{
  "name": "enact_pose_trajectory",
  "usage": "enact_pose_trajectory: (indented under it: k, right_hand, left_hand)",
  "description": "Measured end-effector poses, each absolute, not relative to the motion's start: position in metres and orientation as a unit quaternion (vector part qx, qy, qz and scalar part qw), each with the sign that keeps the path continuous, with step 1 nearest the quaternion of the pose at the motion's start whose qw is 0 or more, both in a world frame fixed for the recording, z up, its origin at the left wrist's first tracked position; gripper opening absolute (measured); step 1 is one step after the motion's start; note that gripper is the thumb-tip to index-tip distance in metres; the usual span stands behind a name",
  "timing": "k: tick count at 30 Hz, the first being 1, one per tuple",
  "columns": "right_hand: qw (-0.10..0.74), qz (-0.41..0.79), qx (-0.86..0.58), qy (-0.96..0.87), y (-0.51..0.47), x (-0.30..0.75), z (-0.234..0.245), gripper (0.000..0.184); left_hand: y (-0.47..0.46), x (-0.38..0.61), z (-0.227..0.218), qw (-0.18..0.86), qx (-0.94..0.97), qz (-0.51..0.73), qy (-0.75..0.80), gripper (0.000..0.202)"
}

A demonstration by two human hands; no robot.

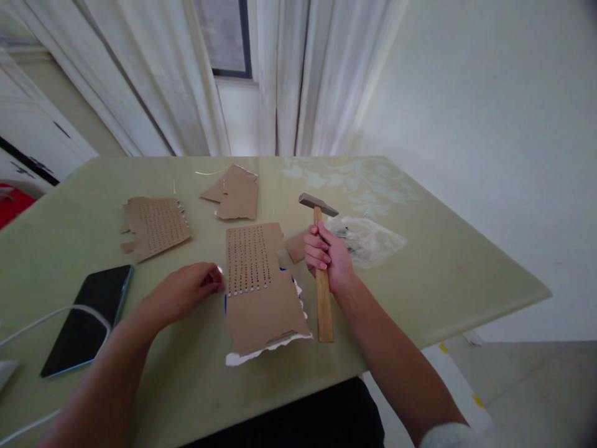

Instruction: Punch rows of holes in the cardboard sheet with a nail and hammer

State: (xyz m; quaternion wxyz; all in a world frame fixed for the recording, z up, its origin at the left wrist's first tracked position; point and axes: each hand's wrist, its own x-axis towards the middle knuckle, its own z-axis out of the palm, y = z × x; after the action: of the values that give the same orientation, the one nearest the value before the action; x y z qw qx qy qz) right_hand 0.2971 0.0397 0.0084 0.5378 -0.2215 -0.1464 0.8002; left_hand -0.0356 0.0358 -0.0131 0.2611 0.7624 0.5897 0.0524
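My right hand (329,258) is wrapped round the wooden handle of a hammer (324,305), its metal head pointing up and away from me. Just left of it lies a torn piece of cardboard (265,317) with rows of small dark holes and a line of shiny dots below them. My left hand (193,286) rests by the cardboard's left edge, fingers pinched together. A small bright spot shows at its fingertips, too small to name. Behind the hammer, a clear plastic bag (373,242) with dark bits inside lies beside a small cardboard scrap (295,247).
A second hole-covered cardboard piece (158,227) lies to the left, and a plain torn one (240,196) further back. A dark tablet (91,317) with a white cable (56,314) across it is at the left. The table's (448,274) right edge slants toward a white wall.
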Motion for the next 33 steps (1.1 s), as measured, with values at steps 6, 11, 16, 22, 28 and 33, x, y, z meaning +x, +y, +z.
enact_pose_trajectory:
  k: [6, 11, 16, 22, 28, 33]
  right_hand:
    - [0.535, 0.808, -0.205, -0.135, 0.039, 0.296, 0.01, 0.029]
    - [0.54, 0.806, -0.215, -0.111, 0.038, 0.294, 0.015, 0.031]
    - [0.543, 0.802, -0.221, -0.113, 0.041, 0.292, 0.012, 0.032]
    - [0.54, 0.802, -0.231, -0.105, 0.046, 0.29, 0.004, 0.034]
    - [0.523, 0.81, -0.239, -0.115, 0.046, 0.29, 0.002, 0.032]
    - [0.518, 0.812, -0.241, -0.119, 0.046, 0.289, 0.0, 0.033]
  left_hand:
    - [0.04, -0.06, -0.008, 0.311, 0.748, 0.019, 0.586, 0.027]
    - [0.046, -0.062, -0.015, 0.241, 0.766, 0.056, 0.593, 0.029]
    - [0.042, -0.032, 0.004, 0.121, 0.717, 0.255, 0.637, 0.03]
    - [0.011, 0.018, 0.024, 0.135, 0.623, 0.537, 0.552, 0.027]
    - [0.001, 0.047, 0.046, 0.245, 0.727, 0.44, 0.466, 0.02]
    - [0.004, 0.051, 0.049, 0.243, 0.793, 0.381, 0.408, 0.016]
